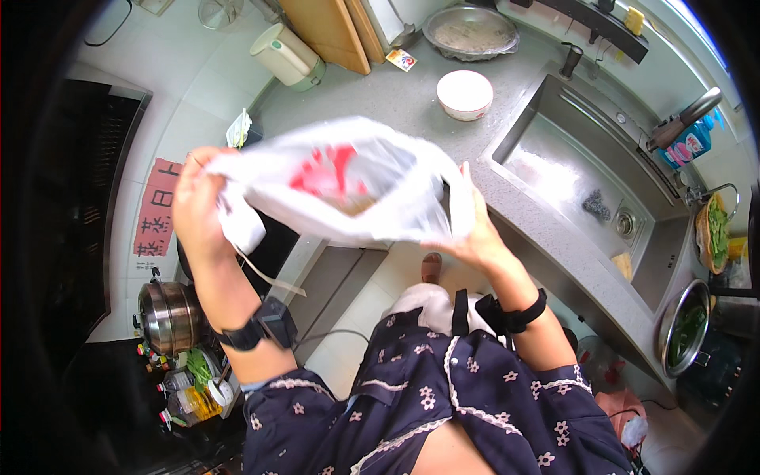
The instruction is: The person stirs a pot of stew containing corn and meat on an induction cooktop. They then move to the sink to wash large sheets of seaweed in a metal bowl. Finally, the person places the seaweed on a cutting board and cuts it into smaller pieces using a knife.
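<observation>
A white plastic bag (pixel 409 160) with red print is spread wide between my hands, its mouth facing up. On the left, my left hand (pixel 199 202) grips the bag's gathered edge. A white piece with a thin pale strip (pixel 273 282) hangs just below that hand; I cannot tell what it is. My right hand (pixel 478 228) holds the opposite side of the bag, thumb up along the plastic. Something brownish shows at the bottom of the bag, too blurred to name.
On the grey countertop (pixel 392 98) stand a white bowl (pixel 465 95), a covered metal basin (pixel 471 32) and an electric kettle (pixel 288 56). A steel sink (pixel 570 172) is at the right. Below left are a steel pot (pixel 169 317) and an oil bottle (pixel 193 407).
</observation>
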### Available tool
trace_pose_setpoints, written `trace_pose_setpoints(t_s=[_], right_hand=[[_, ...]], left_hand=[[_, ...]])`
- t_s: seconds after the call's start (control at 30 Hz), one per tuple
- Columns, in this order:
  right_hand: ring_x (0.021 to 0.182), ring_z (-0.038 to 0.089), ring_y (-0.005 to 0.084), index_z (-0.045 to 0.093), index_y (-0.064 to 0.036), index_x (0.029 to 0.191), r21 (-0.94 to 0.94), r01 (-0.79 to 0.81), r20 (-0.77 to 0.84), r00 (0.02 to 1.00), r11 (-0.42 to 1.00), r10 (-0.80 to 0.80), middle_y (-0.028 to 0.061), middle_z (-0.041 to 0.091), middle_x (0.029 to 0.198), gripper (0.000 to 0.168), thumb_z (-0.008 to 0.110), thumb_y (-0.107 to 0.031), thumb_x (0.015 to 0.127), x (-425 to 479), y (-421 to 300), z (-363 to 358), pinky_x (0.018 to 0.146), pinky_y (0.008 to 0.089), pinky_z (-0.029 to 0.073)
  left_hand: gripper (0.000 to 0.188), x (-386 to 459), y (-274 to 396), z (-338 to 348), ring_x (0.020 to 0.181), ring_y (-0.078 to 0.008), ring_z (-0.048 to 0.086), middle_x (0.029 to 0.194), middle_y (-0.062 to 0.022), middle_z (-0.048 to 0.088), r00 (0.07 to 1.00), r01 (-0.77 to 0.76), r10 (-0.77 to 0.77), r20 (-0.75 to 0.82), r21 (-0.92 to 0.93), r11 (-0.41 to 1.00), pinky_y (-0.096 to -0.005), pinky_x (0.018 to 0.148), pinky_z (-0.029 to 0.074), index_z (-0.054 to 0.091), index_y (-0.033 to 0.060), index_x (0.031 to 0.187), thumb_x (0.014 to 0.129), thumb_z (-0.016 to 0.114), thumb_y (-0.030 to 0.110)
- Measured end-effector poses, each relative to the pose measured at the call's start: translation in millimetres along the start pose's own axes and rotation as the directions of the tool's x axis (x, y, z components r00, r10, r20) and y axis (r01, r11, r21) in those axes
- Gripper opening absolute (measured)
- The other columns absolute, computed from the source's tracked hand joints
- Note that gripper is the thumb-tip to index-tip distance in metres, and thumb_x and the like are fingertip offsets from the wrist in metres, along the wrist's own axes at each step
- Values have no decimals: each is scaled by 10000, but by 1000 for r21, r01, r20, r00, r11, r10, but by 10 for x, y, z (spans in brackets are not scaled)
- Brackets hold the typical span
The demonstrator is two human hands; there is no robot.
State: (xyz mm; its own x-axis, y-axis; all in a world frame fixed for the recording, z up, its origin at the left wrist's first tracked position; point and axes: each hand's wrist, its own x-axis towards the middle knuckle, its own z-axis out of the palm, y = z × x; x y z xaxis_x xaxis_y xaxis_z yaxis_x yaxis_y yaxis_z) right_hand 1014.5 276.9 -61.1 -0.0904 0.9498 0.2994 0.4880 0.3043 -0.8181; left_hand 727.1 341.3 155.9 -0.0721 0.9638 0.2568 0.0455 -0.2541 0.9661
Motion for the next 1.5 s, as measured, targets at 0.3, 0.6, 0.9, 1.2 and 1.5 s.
trace_pose_setpoints(t_s=[0.3, 0.6, 0.9, 1.2, 1.5], right_hand=[[1029, 604, 334, 613, -169, 1174, 180, -179, 436, 896, 967, 85, 128, 637, 1131, 345, 541, -160, 837, -723, -82, 260, 885, 399, 478], [1010, 627, 343, 627, -65, 1141, 342, -430, 476, 846, 836, 241, 195, 658, 1078, 364, 504, -271, 867, -953, 148, 291, 870, 392, 475], [1103, 555, 365, 579, -43, 1177, 251, -441, 597, 772, 862, 221, 216, 575, 1212, 409, 592, -221, 809, -1083, 321, 257, 935, 399, 443], [1126, 542, 337, 591, -32, 1158, 204, -679, 175, 734, 705, 656, 174, 594, 1182, 358, 531, -138, 822, -1984, 1275, 381, 967, 396, 435], [1007, 610, 321, 619, -28, 1113, 183, -882, 69, 452, 434, 889, 172, 640, 1061, 273, 526, -84, 863, -3200, 2217, 826, 875, 361, 483]], left_hand=[[204, -1388, -907, 608, 769, -78, 564, 904, -32, 595, 919, 353, -356, 170, 47, 934, -211, 675, 472, 563, 16, 1022, 849, 463, -21], [864, -2260, -1363, 1244, 1186, -350, 442, 1351, -182, 387, 726, -600, -215, 653, 754, 267, -453, 994, 353, 354, 143, 1425, 678, 773, 257], [343, -2149, -2203, 1090, 880, -316, 632, 919, -112, 668, 735, -224, -580, 351, 933, 280, -446, 738, 479, 619, 148, 1094, 755, 646, 186], [398, -2273, -3624, 234, 973, -223, 641, 1128, -125, 640, 647, 738, -710, -280, 463, 490, -325, 796, 517, 566, -39, 1195, 805, 589, 37], [312, -1422, -4392, -231, 936, -292, 639, 1113, -137, 614, 465, 665, -669, -580, -271, 696, -415, 758, 561, 496, -12, 1219, 921, 478, 77]])
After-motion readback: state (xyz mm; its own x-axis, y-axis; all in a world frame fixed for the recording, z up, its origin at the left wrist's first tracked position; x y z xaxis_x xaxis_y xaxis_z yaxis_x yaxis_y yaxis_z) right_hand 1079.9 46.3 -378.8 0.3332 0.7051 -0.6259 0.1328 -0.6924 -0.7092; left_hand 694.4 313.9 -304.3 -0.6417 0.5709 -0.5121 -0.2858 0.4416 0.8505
